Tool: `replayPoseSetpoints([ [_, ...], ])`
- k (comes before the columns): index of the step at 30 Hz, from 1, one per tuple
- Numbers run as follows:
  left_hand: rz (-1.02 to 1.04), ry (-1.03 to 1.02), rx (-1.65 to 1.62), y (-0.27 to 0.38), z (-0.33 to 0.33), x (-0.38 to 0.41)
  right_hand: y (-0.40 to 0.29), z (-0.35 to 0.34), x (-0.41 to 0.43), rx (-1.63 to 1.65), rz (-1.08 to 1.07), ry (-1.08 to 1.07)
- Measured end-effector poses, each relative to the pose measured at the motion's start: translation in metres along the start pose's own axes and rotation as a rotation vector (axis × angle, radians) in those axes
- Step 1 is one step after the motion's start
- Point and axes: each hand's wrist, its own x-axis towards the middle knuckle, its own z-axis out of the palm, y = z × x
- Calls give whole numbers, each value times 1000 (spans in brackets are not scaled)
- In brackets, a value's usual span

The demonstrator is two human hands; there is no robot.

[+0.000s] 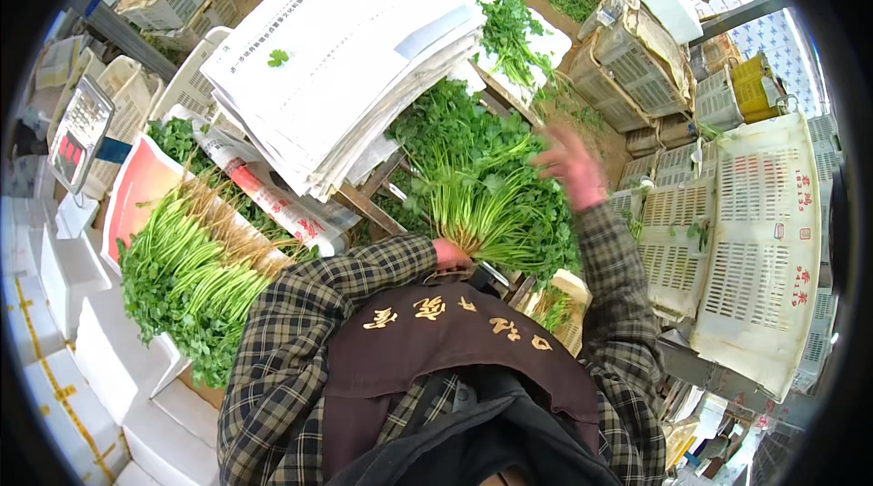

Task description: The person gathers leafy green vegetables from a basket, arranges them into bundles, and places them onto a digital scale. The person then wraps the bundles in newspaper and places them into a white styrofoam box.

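Observation:
Leafy cilantro [470, 165] lies heaped before me, its pale stems fanning from a root end near my body. My left hand [452, 255] is at that root end, partly hidden by its sleeve; its fingers do not show clearly. Blurred and with fingers spread, my right hand [571, 169] is at the right edge of the leaves and holds nothing visible. A thick stack of large printed paper sheets [341, 43] stands beyond the heap, with one loose leaf on top. More cilantro [511, 43] lies on white paper to its right.
At the left, bundled cilantro [198, 274] with brown roots lies by a red-and-white sheet [140, 176]. A digital scale [80, 135] and white foam boxes [116, 349] are farther left. Plastic crates [757, 240] stand at the right, with more stacked crates [634, 56] behind.

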Motion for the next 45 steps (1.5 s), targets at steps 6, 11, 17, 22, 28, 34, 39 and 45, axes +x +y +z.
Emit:
replayPoseSetpoints([
  [6,-133,20,-338,15,-2,-19,36,131,28,-1315,-51,-489],
  [11,5,41,-381,19,-7,-23,21,87,-23,-1357,-574,-547],
  [17,116,81,-347,-14,8,21,6,63,-89,-953,-406,-661],
  [22,-47,-66,-819,-37,18,33,-73,31,-112,-397,-373,-866],
  [28,-158,-72,-596,35,-14,-21,-76,-156,-78,273,-636,184],
  [34,116,28,-146,-2,0,-2,15,26,-23,-534,-137,-175],
  [39,-36,39,-356,34,-21,-22,40,108,-24,-1345,84,-638],
  [45,-160,-11,-683,32,-14,-20,-3,55,-33,-372,61,-756],
])
